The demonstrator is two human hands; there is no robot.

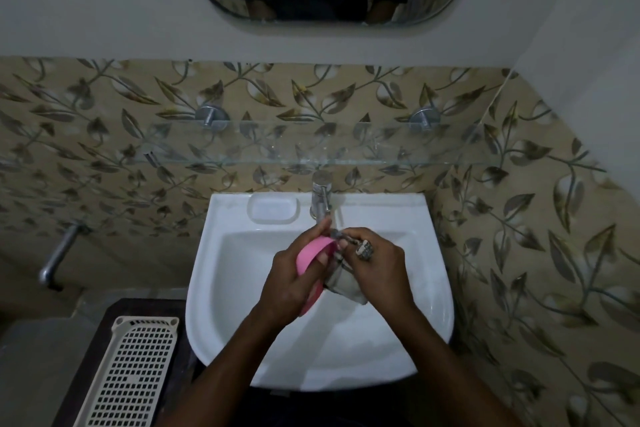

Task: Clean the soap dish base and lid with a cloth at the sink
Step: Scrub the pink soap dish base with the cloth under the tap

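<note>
Dim, flat indoor light, soft grain, dark corners, wide-angle bending at edges

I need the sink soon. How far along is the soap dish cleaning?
Nothing shows as finished. In hand: the left hand grips one pink soap dish piece over the sink while the right hand holds the cloth against it. The other piece is not in view, so it seems left.

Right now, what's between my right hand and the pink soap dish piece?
Head view: the cloth lies between the right hand and the pink soap dish piece, held by the left hand.
</note>
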